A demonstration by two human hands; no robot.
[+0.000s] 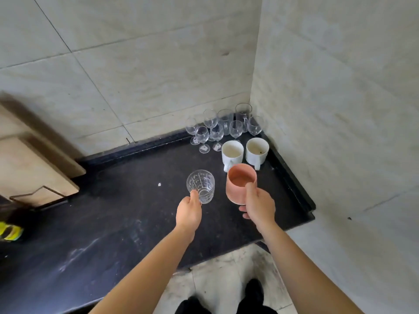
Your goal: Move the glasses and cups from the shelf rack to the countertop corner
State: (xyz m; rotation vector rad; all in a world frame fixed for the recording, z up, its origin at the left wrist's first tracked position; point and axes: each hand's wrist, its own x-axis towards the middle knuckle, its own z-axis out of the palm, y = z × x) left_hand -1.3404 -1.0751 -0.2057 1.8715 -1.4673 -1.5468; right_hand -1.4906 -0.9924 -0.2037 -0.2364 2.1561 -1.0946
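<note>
My left hand (189,213) grips a clear patterned glass tumbler (201,185) by its near side, over the black countertop (127,223). My right hand (259,206) holds a terracotta-pink cup (240,185) just in front of two white mugs (232,154) (257,151). Behind the mugs, several clear wine glasses (216,132) and a tall clear glass (243,116) stand packed into the corner where the two tiled walls meet. Whether the tumbler and the pink cup rest on the counter or hang above it, I cannot tell.
A wooden board (34,168) leans at the left with a dark wire rack (38,197) in front of it. A yellow-green object (10,232) lies at the far left edge. The counter's raised rim (292,177) runs along the right wall. Tiled floor (226,279) shows below.
</note>
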